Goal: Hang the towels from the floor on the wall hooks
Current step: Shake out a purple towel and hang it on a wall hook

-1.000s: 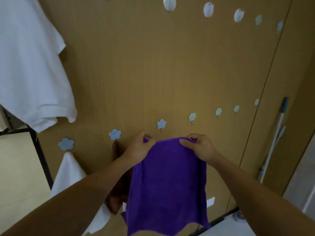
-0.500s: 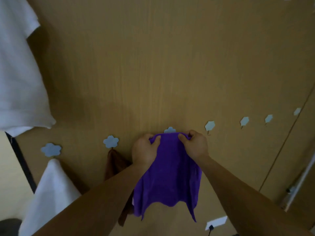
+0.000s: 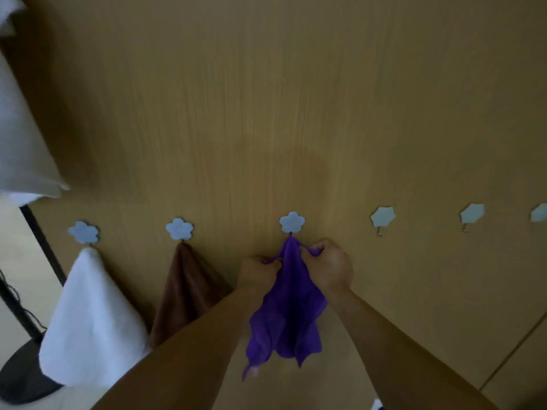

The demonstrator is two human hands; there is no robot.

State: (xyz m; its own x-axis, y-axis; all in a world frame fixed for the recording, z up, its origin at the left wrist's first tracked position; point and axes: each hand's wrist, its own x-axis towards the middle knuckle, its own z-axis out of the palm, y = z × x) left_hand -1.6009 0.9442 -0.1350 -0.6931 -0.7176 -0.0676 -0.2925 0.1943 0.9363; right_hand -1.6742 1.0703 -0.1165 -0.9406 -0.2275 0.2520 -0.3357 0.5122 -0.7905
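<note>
At the far left a pale cloth [image 3: 20, 137] hangs from above, blurred. Below it a black stand [image 3: 41, 247] slants down to a round dark base [image 3: 20, 377] on the floor. A wooden wall [image 3: 266, 99] fills the rest of the view, with a row of blue flower-shaped hooks across it.

The first hook [image 3: 83, 232] carries a white towel [image 3: 88, 327], hung from one point and spreading wide toward its lower edge. Just right of it, the second hook [image 3: 179, 228] carries a brown towel [image 3: 186, 294] draped the same way. Its lower right part is hidden behind the left forearm.

The left hand [image 3: 257, 273] pinches a thin fold at the left edge of the purple towel [image 3: 288, 315] between its thumb and curled fingers. This towel is gathered to a peak that meets the small prong under the third hook [image 3: 292, 222]. The rest of it falls in loose folds against the wall between the two forearms. Whether the prong bears its weight cannot be told. The right hand [image 3: 328, 267] grips the towel's right edge just below the peak, fingers curled round a fold.

Further right, the fourth hook [image 3: 383, 216] and fifth hook [image 3: 472, 213] each show a metal prong beneath. A sixth hook [image 3: 539, 212] is cut by the frame edge.
</note>
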